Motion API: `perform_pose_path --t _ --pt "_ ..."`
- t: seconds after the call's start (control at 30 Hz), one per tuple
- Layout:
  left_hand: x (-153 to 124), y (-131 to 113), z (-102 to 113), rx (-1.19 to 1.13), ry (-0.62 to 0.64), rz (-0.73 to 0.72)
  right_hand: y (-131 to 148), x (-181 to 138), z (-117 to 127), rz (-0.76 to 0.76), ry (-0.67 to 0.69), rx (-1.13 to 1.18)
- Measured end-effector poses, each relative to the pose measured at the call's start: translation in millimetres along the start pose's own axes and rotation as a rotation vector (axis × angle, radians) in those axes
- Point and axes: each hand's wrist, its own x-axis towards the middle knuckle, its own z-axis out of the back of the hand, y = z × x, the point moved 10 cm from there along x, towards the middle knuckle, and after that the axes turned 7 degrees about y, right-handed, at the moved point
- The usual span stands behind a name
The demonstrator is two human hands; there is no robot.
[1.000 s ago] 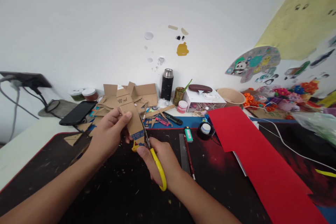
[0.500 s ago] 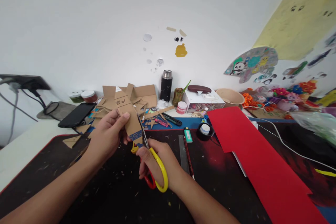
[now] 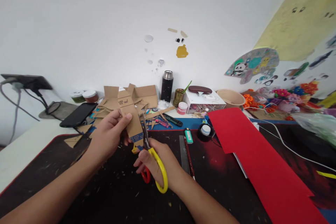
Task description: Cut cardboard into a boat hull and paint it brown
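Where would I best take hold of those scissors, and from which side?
Probably the scissors are best gripped by their yellow loop and red loop, coming from the wearer's side: both loops lie toward the wearer, while the blades point away, beside the cardboard piece. The right hand holds them at that end.

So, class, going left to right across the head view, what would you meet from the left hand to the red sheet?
Left hand, cardboard piece, scissors, green lighter, red sheet.
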Motion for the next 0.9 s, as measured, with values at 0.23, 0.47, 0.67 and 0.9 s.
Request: perform_pose_path --t 0.23,0.47,0.67,0.9 --pt "1 -4 7 0.07 -0.012 -0.019 11 -3 7 -0.006 -0.053 -0.232" --pt "-4 -13 6 0.195 -0.025 -0.037 16 -5 10 -0.021 -0.079 -0.423" --pt "-6 -13 2 0.229 -0.025 -0.052 18 -5 15 -0.045 -0.125 -0.529" --pt "-6 -12 0 0.223 -0.03 -0.053 17 -5 15 -0.079 -0.147 -0.565"
